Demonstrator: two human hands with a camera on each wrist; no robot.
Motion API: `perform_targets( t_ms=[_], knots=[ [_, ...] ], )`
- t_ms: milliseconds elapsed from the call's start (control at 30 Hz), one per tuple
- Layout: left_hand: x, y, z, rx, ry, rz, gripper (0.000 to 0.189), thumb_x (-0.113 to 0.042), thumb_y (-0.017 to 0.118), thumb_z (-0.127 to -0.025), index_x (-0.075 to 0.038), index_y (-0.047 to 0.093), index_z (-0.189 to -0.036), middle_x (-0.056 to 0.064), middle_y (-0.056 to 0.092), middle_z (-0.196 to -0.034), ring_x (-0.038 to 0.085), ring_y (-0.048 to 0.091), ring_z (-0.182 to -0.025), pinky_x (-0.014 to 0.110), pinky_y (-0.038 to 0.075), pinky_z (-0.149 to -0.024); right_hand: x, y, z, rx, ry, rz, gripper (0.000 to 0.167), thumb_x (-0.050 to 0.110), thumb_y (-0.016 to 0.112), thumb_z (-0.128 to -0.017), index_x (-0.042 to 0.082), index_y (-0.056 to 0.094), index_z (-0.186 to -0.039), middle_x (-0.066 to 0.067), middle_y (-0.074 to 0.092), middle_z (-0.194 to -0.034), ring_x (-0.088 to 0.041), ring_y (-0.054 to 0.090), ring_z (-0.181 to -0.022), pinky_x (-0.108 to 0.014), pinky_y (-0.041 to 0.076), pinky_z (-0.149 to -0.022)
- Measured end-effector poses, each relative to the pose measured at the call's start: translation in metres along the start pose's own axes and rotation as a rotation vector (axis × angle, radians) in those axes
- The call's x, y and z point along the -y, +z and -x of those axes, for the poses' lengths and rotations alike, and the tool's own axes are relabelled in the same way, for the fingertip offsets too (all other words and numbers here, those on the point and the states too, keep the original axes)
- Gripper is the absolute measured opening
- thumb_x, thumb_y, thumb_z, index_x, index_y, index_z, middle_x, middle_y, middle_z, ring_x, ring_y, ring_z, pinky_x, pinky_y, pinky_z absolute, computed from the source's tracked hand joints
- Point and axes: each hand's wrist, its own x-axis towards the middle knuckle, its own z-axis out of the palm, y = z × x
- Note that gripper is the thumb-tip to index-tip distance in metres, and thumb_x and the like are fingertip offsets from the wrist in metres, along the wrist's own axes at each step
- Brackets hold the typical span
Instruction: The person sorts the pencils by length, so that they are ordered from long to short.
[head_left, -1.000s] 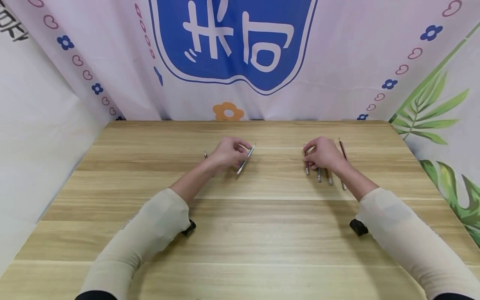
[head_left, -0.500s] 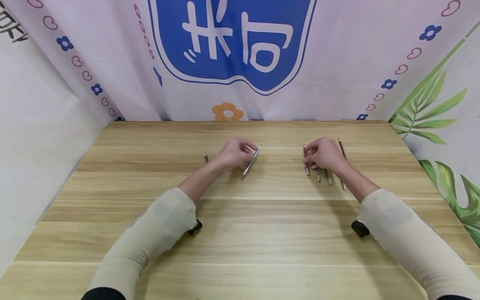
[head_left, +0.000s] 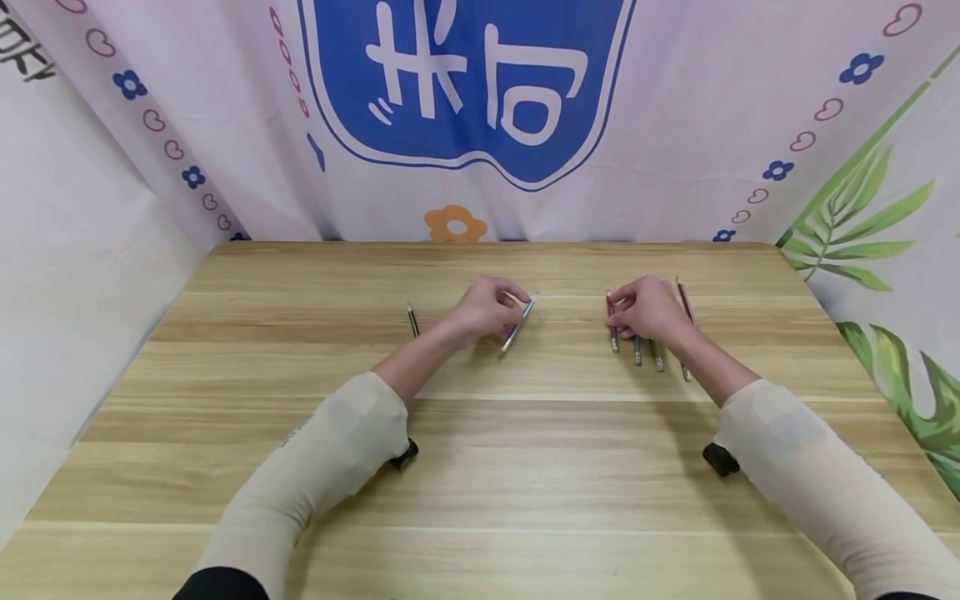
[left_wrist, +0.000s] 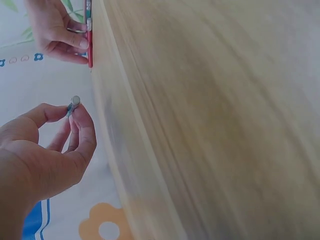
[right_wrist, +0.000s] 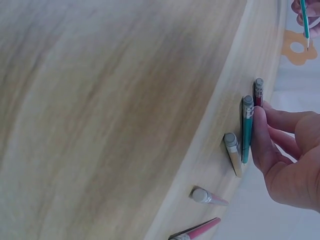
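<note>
My left hand pinches a green pencil between thumb and fingertips, slanted with its eraser end toward me. In the left wrist view the pencil's silver eraser end faces the camera. At the right, my right hand pinches a red pencil that lies at the left end of a row of pencils. Beside it lie a green pencil and a tan pencil, close to my thumb. A dark red pencil lies partly hidden under my right wrist.
A black pencil lies left of my left forearm, which partly covers it. A pink pencil shows low in the right wrist view. The wooden table ends at a printed cloth behind.
My left hand has moved to the right with the green pencil, closer to the row, uncovering more of the black pencil. My right hand has stayed in place.
</note>
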Motion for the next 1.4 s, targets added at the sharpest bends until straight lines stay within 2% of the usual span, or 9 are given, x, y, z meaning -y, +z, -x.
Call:
perform_targets(
  t_ms=[367, 800, 1000, 1233, 1400],
  knots=[
    [-0.002, 0.016, -0.008, 0.02, -0.011, 0.033, 0.027, 0.009, 0.066, -0.092, 0.005, 0.066, -0.119, 0.014, 0.065, -0.095, 0.015, 0.059, -0.07, 0.023, 0.057, -0.057, 0.001, 0.0, 0.0, 0.009, 0.006, -0.009, 0.036, -0.004, 0.074, -0.093, -0.014, 0.064, -0.126, -0.025, 0.074, -0.098, -0.012, 0.071, -0.061, -0.028, 0.066, -0.06],
    [-0.004, 0.033, -0.019, 0.037, -0.025, 0.086, 0.025, 0.01, 0.066, -0.093, 0.007, 0.066, -0.117, 0.009, 0.064, -0.087, 0.015, 0.058, -0.067, 0.021, 0.055, -0.053, 0.003, 0.0, 0.0, 0.02, 0.021, -0.007, 0.036, -0.004, 0.072, -0.094, -0.014, 0.063, -0.128, -0.025, 0.074, -0.1, -0.012, 0.071, -0.063, -0.028, 0.066, -0.062],
    [-0.004, 0.04, -0.024, 0.041, -0.05, 0.118, 0.027, 0.01, 0.066, -0.092, 0.006, 0.065, -0.119, 0.007, 0.064, -0.084, 0.015, 0.058, -0.066, 0.021, 0.057, -0.054, 0.003, 0.0, 0.0, 0.025, 0.02, -0.001, 0.037, -0.004, 0.073, -0.094, -0.014, 0.063, -0.128, -0.026, 0.074, -0.1, -0.012, 0.071, -0.062, -0.027, 0.066, -0.061],
    [-0.008, 0.046, -0.028, 0.036, -0.083, 0.166, 0.029, 0.012, 0.064, -0.092, 0.006, 0.064, -0.121, 0.011, 0.064, -0.087, 0.017, 0.058, -0.066, 0.023, 0.058, -0.056, 0.004, 0.0, 0.0, 0.018, 0.015, 0.022, 0.037, -0.003, 0.074, -0.093, -0.014, 0.064, -0.127, -0.025, 0.074, -0.099, -0.011, 0.07, -0.061, -0.027, 0.065, -0.061],
    [-0.011, 0.05, -0.029, 0.025, -0.091, 0.195, 0.03, 0.013, 0.062, -0.092, 0.007, 0.064, -0.121, 0.009, 0.06, -0.082, 0.017, 0.057, -0.064, 0.023, 0.058, -0.055, 0.003, 0.0, 0.0, 0.017, 0.015, 0.017, 0.038, -0.003, 0.073, -0.093, -0.014, 0.063, -0.128, -0.025, 0.074, -0.099, -0.011, 0.07, -0.061, -0.026, 0.065, -0.06]
  ],
)
